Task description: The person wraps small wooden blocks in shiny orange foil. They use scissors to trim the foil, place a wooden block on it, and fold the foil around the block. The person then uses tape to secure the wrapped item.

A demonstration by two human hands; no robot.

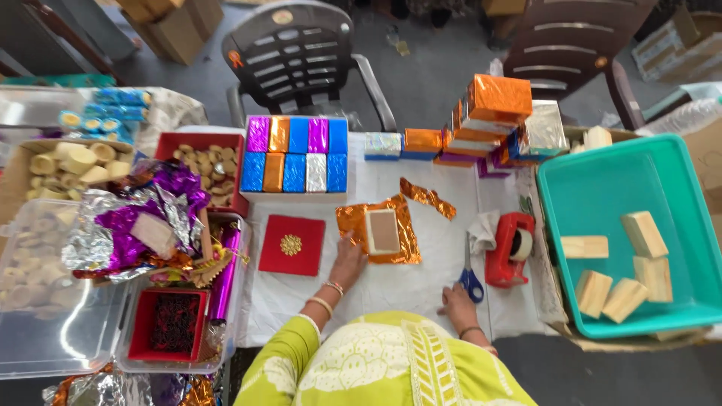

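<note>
**A:** What lies in front of the person?

**B:** A white-covered table (pixel 421 289). At its middle sits a small wooden block (pixel 383 230) on a crinkled sheet of orange foil (pixel 378 233). The block stands with its long axis running away from the person.

**A:** Where are the hands?

**B:** The left hand (pixel 348 259) rests on the foil's near left edge, fingers spread flat and pressing the sheet down, just beside the block, which lies ahead and slightly to its right. The right hand (pixel 456 301) is farther off, near the table's front edge, its loose grip lying by the blue handles of a pair of scissors (pixel 469 274); I cannot tell whether it holds them.

**A:** What else is close?

**B:** A red square box lid (pixel 292 244) left of the foil, and a red tape dispenser (pixel 511 248) right of the scissors.
</note>
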